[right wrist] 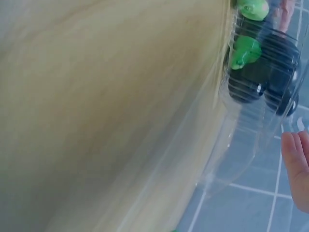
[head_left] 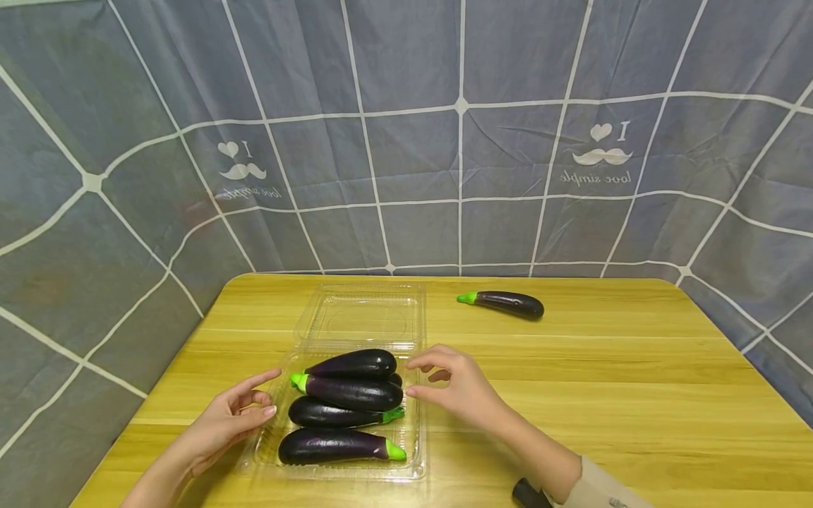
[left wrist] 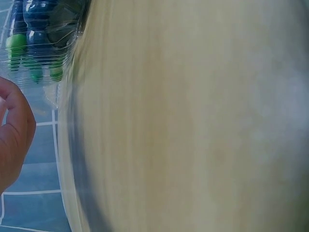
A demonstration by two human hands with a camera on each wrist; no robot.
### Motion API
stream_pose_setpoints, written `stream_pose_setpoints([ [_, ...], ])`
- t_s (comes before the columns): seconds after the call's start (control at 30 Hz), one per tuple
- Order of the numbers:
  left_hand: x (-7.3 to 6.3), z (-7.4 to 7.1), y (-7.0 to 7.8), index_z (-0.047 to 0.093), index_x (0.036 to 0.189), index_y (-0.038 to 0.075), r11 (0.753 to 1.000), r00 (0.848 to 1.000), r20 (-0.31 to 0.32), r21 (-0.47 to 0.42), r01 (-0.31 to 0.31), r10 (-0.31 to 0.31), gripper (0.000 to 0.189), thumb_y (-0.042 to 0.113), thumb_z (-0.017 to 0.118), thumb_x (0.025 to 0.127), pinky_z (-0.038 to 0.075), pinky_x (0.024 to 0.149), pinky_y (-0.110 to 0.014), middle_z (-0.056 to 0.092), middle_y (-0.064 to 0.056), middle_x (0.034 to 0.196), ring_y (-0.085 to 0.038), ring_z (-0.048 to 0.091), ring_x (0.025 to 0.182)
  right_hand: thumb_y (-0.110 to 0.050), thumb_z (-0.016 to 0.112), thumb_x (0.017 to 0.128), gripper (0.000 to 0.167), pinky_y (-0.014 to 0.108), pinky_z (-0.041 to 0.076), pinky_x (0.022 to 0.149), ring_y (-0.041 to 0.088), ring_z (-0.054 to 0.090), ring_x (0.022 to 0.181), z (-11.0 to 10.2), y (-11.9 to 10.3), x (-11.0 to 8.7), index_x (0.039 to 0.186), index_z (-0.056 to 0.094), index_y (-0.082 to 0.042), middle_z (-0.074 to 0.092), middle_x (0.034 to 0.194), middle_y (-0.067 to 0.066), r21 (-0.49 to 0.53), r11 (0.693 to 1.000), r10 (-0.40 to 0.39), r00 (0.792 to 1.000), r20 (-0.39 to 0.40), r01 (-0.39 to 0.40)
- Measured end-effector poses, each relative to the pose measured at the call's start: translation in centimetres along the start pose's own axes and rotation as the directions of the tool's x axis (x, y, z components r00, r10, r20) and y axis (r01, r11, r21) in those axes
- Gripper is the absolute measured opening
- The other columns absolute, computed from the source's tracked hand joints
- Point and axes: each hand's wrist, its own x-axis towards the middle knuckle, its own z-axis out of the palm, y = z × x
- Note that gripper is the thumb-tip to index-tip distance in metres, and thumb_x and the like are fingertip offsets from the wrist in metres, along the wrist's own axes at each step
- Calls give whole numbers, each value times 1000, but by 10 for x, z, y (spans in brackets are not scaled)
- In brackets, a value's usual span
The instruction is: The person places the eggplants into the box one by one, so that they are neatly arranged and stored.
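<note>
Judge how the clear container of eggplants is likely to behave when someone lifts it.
The clear container looks thin-walled, so it may flex. Its open lid lies back, apparently joined along one edge, so it would probably swing or trail. The eggplants are rounded, glossy and partly piled up, so they could roll or slide if it tilts.
</note>
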Motion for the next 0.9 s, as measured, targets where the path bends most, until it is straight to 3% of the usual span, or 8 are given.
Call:
stream_pose_setpoints([
  [0.27,0,0,0,51,127,38,1000,1000,8,-11,-2,2,49,2,53,93,45,62,-16,50,3,97,-2,50,76,-17,77,76,30,36,53,75,32,57,90,-13,4,-3,104,69,-8,63,101,11,-30,1000,-1,1000,-28,0],
  [0.73,0,-1,1,50,128,36,1000,1000,12,-11,-1,1,49,3,53,93,44,61,-15,49,2,97,-2,49,75,-18,78,76,28,29,53,73,29,58,89,-37,11,-10,102,69,-11,63,99,0,-94,995,32,995,-99,-41],
  [0.9,0,-1,0,50,128,36,1000,1000,14,-12,0,0,49,2,53,93,44,61,-15,50,2,97,-2,49,74,-18,79,75,29,26,53,73,23,58,88,-45,13,-12,102,70,-11,63,97,-2,-117,991,43,991,-128,-58],
])
